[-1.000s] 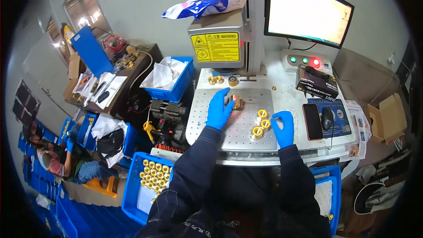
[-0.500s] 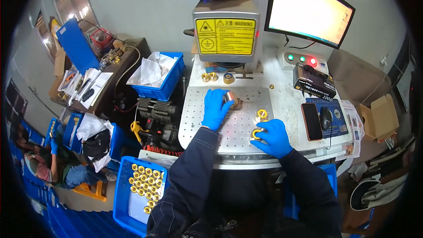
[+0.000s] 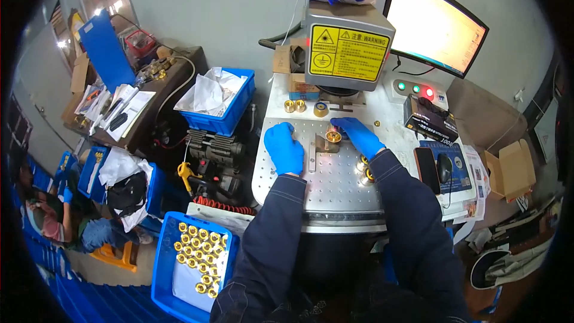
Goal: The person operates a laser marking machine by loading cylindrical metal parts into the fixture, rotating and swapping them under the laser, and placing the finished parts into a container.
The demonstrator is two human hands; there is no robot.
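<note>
My right hand (image 3: 361,137), in a blue glove, reaches over the perforated metal plate (image 3: 287,194). Its fingers close on a brass fitting (image 3: 333,137), a short threaded ring seated at a small metal block (image 3: 323,146). To the left, my left hand (image 3: 283,149), also gloved, hovers by a flat metal strip (image 3: 312,154) with its fingers curled in; whatever it may hold is hidden. Beside my right sleeve stand more brass fittings (image 3: 363,164), partly covered by the arm. Above hangs a grey machine head (image 3: 350,48) with a yellow warning label.
Several brass fittings lie in a blue tray (image 3: 164,263) at lower left. Two brass rings (image 3: 295,106) and a round part (image 3: 321,109) stand behind the plate. At right are a phone (image 3: 426,170), a mouse (image 3: 444,167), a black box (image 3: 429,118) and a monitor (image 3: 436,24). A co-worker sits far left.
My right hand has gone from the fittings near the front edge to the fitting at the block. My left hand has drawn away leftward from the block. The view has shifted slightly.
</note>
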